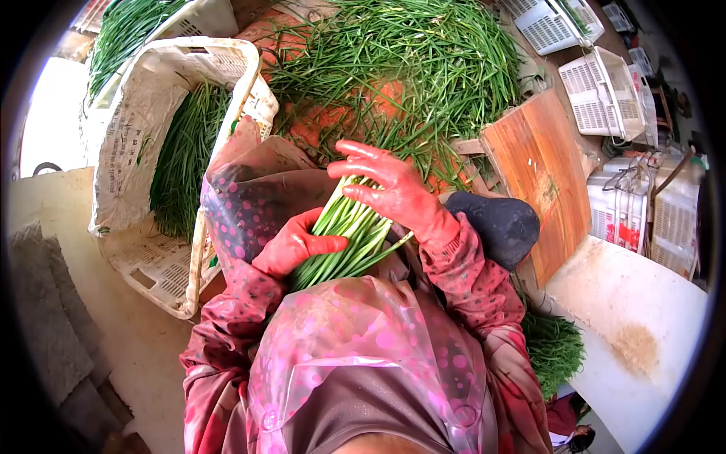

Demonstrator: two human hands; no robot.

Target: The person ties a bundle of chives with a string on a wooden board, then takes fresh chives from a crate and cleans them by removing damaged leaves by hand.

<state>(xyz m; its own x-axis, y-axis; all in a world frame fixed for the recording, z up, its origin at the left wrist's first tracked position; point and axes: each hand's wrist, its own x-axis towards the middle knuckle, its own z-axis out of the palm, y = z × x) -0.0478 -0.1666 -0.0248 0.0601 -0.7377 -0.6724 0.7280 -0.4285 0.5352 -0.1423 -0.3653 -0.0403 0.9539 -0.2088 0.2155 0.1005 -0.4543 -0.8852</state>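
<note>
A bunch of green Chinese chives [344, 246] with pale stem ends lies slanted across my lap, stems pointing away from me. My left hand [295, 244], in a wet red rubber glove, is closed round its middle with the thumb on top. At the pale ends is my right hand [393, 189], gloved the same way. Its fingers are stretched out and apart, resting over the stem ends; its thumb is hidden. Beyond both hands, a large loose heap of chives [423, 64] spreads over an orange-red sheet [306, 125].
At left, a white plastic crate [193, 291] lies tipped, with chives [193, 163] inside. A wooden board [537, 185] leans at right beside a dark rounded object [495, 227]. White crates [601, 94] line the right side. More chives [556, 352] lie by my right elbow. Another person [563, 420] shows at lower right.
</note>
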